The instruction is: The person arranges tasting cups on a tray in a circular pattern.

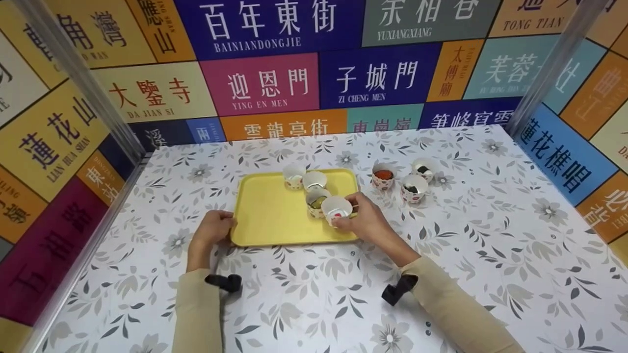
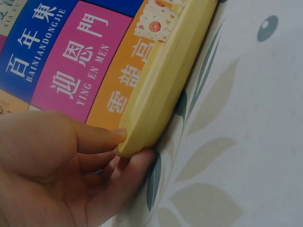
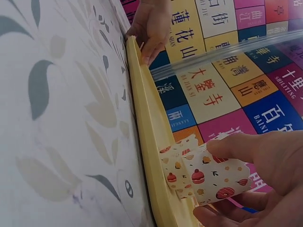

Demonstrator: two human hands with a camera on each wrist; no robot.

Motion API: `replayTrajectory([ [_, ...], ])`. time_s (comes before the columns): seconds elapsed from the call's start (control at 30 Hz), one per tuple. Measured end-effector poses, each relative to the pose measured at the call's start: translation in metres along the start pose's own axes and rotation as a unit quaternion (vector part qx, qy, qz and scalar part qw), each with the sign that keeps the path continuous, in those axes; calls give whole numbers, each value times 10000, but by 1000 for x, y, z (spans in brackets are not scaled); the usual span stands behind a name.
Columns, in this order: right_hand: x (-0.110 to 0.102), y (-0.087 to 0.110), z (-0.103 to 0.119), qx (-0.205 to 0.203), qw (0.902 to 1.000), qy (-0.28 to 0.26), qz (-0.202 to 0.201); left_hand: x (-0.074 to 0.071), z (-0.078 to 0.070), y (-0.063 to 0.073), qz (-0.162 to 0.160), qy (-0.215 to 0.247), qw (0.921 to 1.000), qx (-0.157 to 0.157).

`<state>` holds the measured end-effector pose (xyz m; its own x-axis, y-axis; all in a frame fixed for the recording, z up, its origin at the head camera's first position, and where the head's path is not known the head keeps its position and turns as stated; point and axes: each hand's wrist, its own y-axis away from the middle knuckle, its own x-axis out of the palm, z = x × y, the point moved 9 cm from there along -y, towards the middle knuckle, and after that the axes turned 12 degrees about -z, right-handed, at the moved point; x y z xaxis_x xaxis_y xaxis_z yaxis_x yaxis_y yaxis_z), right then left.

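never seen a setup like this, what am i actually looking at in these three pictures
There's no machine: someone is working bare-handed. The wide picture comes from a head-worn camera, looking forward and down; the two closer ones come from cameras worn at the wrists. On the flower-patterned table is a yellow tray. The left hand pinches its left edge. The right hand grips a patterned cup. Three other cups stand on the tray, and three more cups stand beyond its right edge.

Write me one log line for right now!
left hand: grips yellow rectangular tray, left edge | right hand: holds round white patterned paper cup | three similar cups: on tray | three more cups: right of tray
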<state>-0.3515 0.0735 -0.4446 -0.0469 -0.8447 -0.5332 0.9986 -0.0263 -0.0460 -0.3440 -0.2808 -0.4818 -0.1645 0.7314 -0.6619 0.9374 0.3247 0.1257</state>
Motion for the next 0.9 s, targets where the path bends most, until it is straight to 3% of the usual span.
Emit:
replayTrajectory([
  [0.3,21,13,-3,33,9997,-91,236,1,0,0,27,-62,10000,-28],
  [0.6,31,20,4,-496,9987,123,-17,0,-1,0,18,-8,10000,-23],
  [0.9,41,23,7,-462,9988,-117,-72,0,1,0,43,142,9999,-67],
])
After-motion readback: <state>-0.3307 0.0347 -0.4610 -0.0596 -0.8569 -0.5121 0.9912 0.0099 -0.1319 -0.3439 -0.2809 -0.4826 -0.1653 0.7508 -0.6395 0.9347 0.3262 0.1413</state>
